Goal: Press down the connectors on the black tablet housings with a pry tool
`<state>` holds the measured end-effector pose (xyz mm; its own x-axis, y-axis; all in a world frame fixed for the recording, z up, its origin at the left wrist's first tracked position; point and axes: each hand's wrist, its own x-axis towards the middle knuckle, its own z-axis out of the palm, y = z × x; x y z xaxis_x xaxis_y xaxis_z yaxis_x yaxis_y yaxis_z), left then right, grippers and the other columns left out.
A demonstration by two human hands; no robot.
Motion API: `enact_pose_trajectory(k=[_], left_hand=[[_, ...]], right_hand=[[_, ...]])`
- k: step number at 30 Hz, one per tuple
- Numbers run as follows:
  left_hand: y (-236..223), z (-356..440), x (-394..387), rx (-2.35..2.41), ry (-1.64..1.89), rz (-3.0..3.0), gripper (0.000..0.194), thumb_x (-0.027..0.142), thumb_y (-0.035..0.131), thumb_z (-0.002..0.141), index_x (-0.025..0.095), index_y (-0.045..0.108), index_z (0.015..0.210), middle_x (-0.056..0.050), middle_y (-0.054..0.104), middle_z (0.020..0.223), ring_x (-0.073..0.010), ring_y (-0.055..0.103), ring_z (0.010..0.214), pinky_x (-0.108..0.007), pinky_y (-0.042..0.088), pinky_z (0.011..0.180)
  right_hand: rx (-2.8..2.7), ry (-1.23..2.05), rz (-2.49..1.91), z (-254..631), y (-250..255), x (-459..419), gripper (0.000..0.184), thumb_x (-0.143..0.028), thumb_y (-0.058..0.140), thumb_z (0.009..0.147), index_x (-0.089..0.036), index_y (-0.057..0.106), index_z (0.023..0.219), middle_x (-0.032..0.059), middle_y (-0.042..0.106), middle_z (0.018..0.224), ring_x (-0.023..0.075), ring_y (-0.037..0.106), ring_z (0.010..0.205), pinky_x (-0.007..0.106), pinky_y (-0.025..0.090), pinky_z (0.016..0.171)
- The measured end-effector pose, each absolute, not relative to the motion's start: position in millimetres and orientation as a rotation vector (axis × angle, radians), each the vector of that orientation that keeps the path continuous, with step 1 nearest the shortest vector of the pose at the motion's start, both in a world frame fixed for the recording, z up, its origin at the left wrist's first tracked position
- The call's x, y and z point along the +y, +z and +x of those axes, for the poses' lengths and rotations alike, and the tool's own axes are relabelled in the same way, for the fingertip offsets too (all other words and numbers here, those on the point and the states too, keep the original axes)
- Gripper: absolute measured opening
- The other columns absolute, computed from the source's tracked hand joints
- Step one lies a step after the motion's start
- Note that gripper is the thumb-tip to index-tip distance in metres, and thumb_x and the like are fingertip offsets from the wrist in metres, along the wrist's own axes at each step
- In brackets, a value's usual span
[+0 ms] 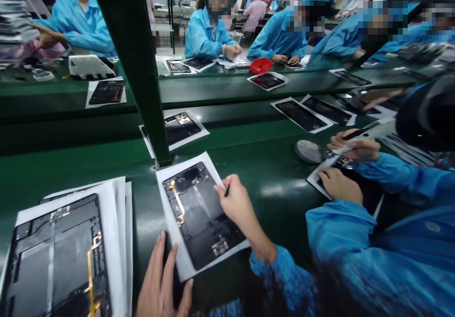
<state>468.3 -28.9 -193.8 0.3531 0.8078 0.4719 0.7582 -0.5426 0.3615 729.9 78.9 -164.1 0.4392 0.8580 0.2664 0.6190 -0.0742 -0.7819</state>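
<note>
An opened tablet housing [208, 212], dark with its inner parts showing, lies on a sheet of white paper [185, 267] in front of me. A gold ribbon cable [179, 205] runs along its left side. My right hand [239, 203] is closed over the tablet's right edge, around a thin black tool [226, 192] mostly hidden by the fingers; its kind cannot be made out. My left hand [163, 281] is open, fingers spread, beside the paper's lower left edge. It holds nothing.
At left, another opened tablet [60, 260] tops a stack of white sheets [122, 241]. A green post [142, 70] rises just beyond my work. On my right, a co-worker's hands [341, 184] work near a round grey disc [308, 151]. More tablets [302, 114] lie on the green bench.
</note>
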Motion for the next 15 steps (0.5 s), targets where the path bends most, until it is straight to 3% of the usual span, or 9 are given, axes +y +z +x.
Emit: enact_pose_trajectory(k=[6, 15], left_hand=[[-193, 476, -32, 1.552, 0.810, 2.599, 0.091, 0.038, 0.055, 0.086, 0.032, 0.012, 0.166, -0.001, 0.031, 0.158, -0.0284, 0.045, 0.142, -0.040, 0.066, 0.093], [-198, 467, -33, 1.553, 0.741, 2.637, 0.087, 0.040, 0.053, 0.090, 0.035, 0.014, 0.167, 0.000, 0.034, 0.157, -0.0250, 0.042, 0.144, -0.038, 0.064, 0.096]], right_hand=[[-1.156, 0.278, -2.133, 800, -147, 99, 0.023, -0.028, 0.063, 0.077, -0.030, 0.041, 0.075, -0.0026, 0.057, 0.063, 0.0211, 0.057, 0.062, 0.032, 0.043, 0.062], [-1.114, 0.152, -2.452, 795, -146, 91, 0.005, -0.027, 0.056, 0.086, -0.025, 0.053, 0.090, 0.0018, 0.059, 0.069, 0.0227, 0.055, 0.064, 0.033, 0.040, 0.065]])
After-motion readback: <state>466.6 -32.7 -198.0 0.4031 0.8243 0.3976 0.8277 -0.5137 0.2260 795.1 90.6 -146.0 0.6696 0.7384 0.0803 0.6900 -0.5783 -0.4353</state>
